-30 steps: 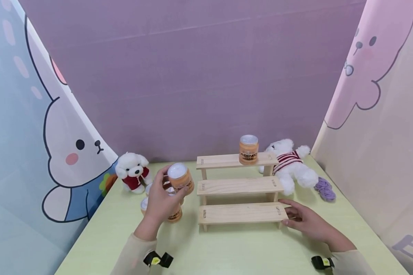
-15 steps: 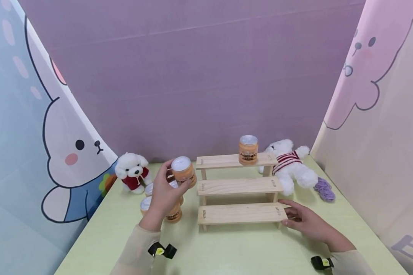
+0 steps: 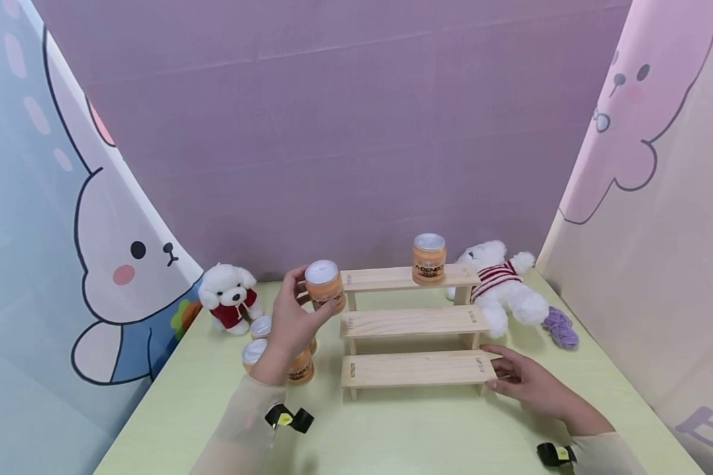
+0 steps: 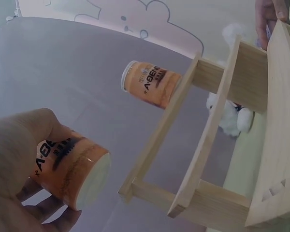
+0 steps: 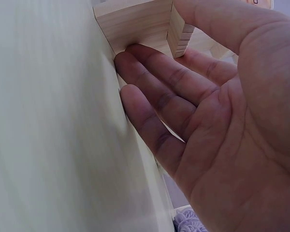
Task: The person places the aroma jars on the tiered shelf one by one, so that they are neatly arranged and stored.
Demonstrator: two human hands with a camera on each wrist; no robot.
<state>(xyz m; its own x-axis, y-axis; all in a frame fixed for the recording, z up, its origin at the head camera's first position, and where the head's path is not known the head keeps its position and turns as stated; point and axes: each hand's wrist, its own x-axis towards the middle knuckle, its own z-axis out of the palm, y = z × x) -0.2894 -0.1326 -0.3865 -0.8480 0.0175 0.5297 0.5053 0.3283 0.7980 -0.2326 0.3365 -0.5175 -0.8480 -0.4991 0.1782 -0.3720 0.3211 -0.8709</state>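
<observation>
My left hand (image 3: 290, 323) holds an orange can (image 3: 325, 285) with a pale lid, raised near the left end of the top shelf. In the left wrist view the thumb and fingers wrap round this can (image 4: 70, 169), its flat pale end facing the rack. A three-tier wooden display rack (image 3: 416, 369) stands on the table. Toward the right of its top tier sits a matching can (image 3: 429, 262), upright. My right hand (image 3: 529, 382) pinches the right end of the bottom tier between thumb and index finger. Below the board, its other fingers extend inward (image 5: 150, 87).
Several more orange cans (image 3: 300, 371) stand on the table (image 3: 416, 435) left of the rack, partly hidden by my left forearm. A white plush dog (image 3: 228, 297) sits at the back left. A plush bear (image 3: 505, 284) and purple yarn (image 3: 561, 326) lie to the right.
My left hand has carried its can up and to the right, away from the cans on the table toward the top tier. The right hand stays at the rack's end.
</observation>
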